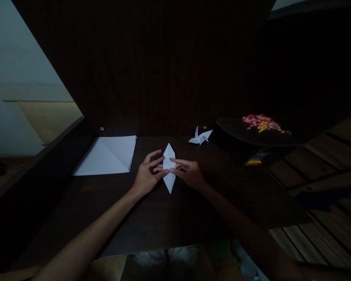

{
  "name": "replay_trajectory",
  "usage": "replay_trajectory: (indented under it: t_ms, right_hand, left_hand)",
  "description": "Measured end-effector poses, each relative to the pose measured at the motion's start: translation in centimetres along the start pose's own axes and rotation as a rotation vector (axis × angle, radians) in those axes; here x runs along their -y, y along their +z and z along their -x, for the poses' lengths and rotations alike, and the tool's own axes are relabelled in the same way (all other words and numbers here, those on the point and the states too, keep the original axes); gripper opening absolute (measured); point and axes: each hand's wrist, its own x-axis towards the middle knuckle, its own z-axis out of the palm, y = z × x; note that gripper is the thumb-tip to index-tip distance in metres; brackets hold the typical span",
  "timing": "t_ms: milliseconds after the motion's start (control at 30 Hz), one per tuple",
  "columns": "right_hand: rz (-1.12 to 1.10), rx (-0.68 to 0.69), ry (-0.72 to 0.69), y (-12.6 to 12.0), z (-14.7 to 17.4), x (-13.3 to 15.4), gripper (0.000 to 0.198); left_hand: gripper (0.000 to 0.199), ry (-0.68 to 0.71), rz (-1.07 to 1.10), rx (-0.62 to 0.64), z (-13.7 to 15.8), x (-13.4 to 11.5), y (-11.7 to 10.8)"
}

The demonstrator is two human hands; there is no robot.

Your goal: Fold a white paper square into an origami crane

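Observation:
A folded white paper point(169, 183), long and diamond-shaped with a point at each end, lies upright in view at the middle of the dark desk. My left hand point(148, 173) grips its left edge, thumb on the front near the middle crease and fingers at the side. From the right, my right hand point(191, 173) holds the opposite edge, its thumb close to the left thumb and its index finger on the upper half. Some fingertips are hidden behind the paper. Beyond my right hand stands a finished white paper crane point(201, 137).
A stack of white square paper sheets point(108, 156) with a diagonal crease lies at left, beside the desk's raised side panel point(38, 160). On a dark rounded shelf point(228, 128) at right sits a pile of small pink and yellow pieces point(263, 123). A dark back panel point(163, 70) rises behind.

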Motion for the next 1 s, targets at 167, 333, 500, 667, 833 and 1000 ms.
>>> replay_trajectory:
  t_ms: [167,333,500,667,833,1000]
  right_hand:
    - [0.186,-0.059,-0.151,-0.4,0.3,0.9,0.034]
    - [0.203,-0.061,-0.227,-0.6,0.5,1.9,0.032]
    - [0.148,-0.07,-0.293,-0.1,0.6,2.4,0.03]
    - [0.194,-0.115,-0.324,0.1,0.9,3.2,0.028]
    - [0.263,-0.136,-0.32,0.1,1.0,3.6,0.027]
    - [0.353,-0.164,-0.345,0.4,1.3,4.6,0.025]
  left_hand:
    - [0.041,0.087,0.017,0.005,0.0,-0.2,-0.1]
    - [0.034,0.212,-0.033,-0.007,0.0,-0.8,-0.3]
    - [0.034,0.415,-0.225,-0.065,0.5,-1.5,-0.2]
    - [0.035,0.535,-0.378,-0.088,0.9,-2.2,-0.3]
    - [0.033,0.585,-0.449,-0.132,1.0,-2.5,-0.2]
    - [0.035,0.683,-0.469,-0.158,1.2,-2.7,0.1]
